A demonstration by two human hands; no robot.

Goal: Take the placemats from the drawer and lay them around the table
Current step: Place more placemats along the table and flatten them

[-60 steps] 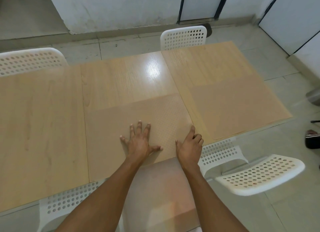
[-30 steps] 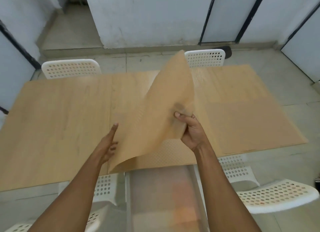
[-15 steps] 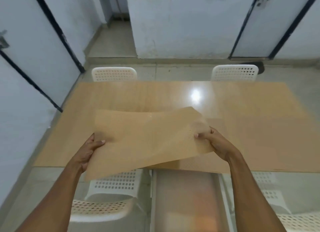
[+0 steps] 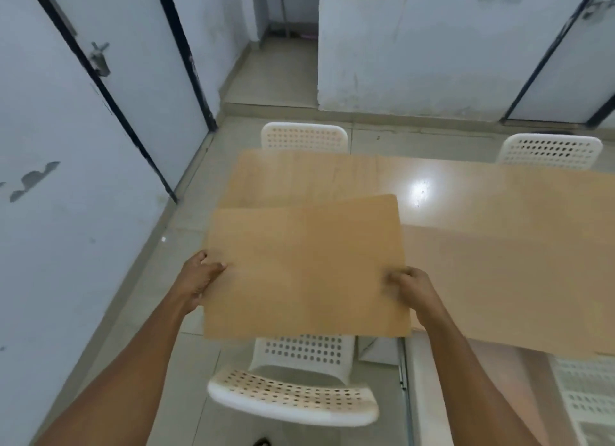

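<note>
tan and flat, a placemat (image 4: pixel 306 269) is held up over the left end of the wooden surface (image 4: pixel 499 212), covering that end's near corner and reaching out past the near edge above a white perforated chair (image 4: pixel 293 392). the left hand (image 4: pixel 199 279) is clamped on the placemat's left edge, thumb on top and fingers underneath. the right hand (image 4: pixel 412 289) is clamped on the right edge near the lower corner, thumb side on top, the rest of the fingers hidden beneath the sheet. the placemat looks roughly level, with its far right corner a little higher in the view; whether any part of it touches the surface cannot be told.

to the right of the held placemat, a second placemat (image 4: pixel 506 279) lies flat on the surface along the near edge, its colour close to the wood, its left part hidden behind the right hand and the held sheet. a bright patch of reflected light sits on the bare wood just beyond the held placemat's far right corner.

across the surface from the person stand two more white perforated chairs, one (image 4: pixel 304 137) at the far left corner and one (image 4: pixel 550 151) farther right. pale walls and dark-framed doors lie beyond the surface.
</note>
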